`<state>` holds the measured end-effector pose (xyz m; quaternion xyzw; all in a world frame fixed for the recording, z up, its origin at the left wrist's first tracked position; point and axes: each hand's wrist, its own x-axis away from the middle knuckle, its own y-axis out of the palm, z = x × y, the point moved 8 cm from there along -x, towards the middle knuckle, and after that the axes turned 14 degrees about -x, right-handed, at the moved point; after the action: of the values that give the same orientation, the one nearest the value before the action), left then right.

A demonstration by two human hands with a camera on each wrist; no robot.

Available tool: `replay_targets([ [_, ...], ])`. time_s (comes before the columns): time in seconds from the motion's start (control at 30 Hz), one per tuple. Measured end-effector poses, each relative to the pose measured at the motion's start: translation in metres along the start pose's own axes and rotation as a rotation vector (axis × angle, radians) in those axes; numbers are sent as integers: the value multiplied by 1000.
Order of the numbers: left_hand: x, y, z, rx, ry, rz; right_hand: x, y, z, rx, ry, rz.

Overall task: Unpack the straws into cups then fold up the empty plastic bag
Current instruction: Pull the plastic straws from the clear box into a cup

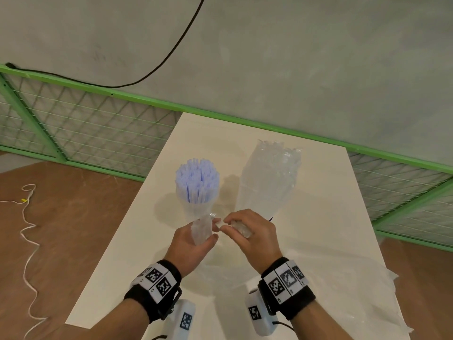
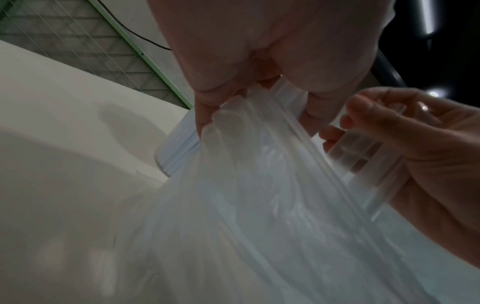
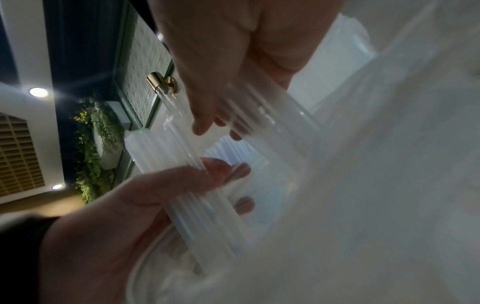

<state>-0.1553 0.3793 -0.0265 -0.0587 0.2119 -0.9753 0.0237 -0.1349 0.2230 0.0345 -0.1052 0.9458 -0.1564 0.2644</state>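
While both hands meet above the near part of the pale surface (image 1: pixel 318 217), each one grips a gathered fold of the clear plastic bag (image 1: pixel 202 230).

Fingers and thumb of the left hand (image 1: pixel 193 244) curl around a bunched, pleated end of the bag that stands up out of its grasp; the right hand (image 1: pixel 250 234) pinches another crumpled fold just beside it, fingertips of the two hands nearly touching; the rest of the bag hangs down and spreads flat over the near edge of the surface; beyond the hands a clear cup (image 1: pixel 196 207) stands upright, packed with pale blue straws (image 1: pixel 197 177); to its right a tall bundle of clear wrapped straws (image 1: pixel 269 177) rises, its base hidden behind the right hand.
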Motion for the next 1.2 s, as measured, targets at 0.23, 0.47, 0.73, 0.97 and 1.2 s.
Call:
replay_targets([
  [0.23, -2, 3, -17, 22, -15, 5, -52, -65, -30, -127, 45, 248],
  [0.47, -1, 5, -19, 28, -9, 8, -143, -144, -86, -516, -82, 484],
  [0.73, 3, 3, -20, 41, -5, 11, -192, -149, -65, -377, -20, 404],
  [0.97, 3, 3, -20, 52, -10, 10, -195, -137, -39, -170, -39, 277],
  [1.2, 3, 3, -21, 62, -21, 19, -168, -100, -6, 243, -150, 119],
])
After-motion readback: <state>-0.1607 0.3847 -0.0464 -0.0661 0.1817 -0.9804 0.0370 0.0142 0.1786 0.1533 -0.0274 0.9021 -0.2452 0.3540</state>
